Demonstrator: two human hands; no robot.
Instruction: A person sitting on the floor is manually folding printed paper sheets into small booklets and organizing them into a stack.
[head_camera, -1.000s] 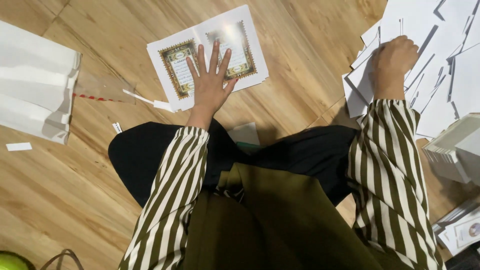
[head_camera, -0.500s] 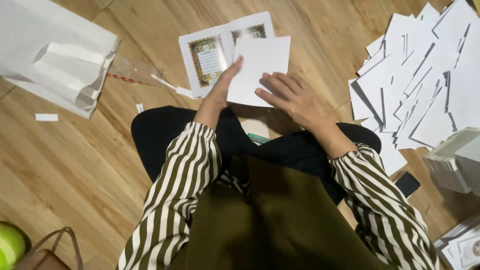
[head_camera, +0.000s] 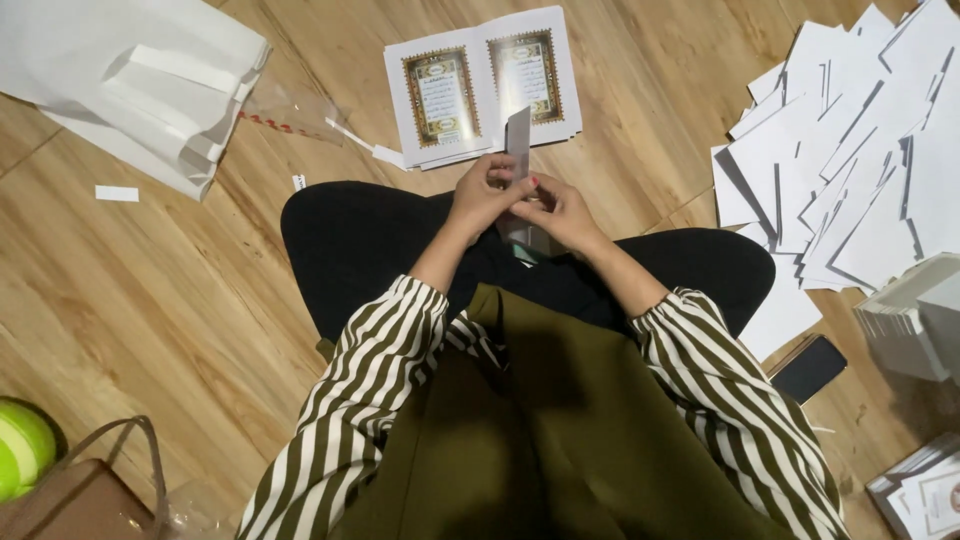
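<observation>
Both hands, left and right, pinched a folded sheet over the lap. Booklet lay open on the floor; big sheet pile left unfolded.

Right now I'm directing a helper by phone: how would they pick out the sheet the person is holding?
Start at the open booklet with two ornate framed pages on the wooden floor. Just below it, the left hand and right hand meet over the lap, pinching a folded white sheet. Unlike the loose white sheets piled flat at the right, it stands upright, narrow and edge-on.
</observation>
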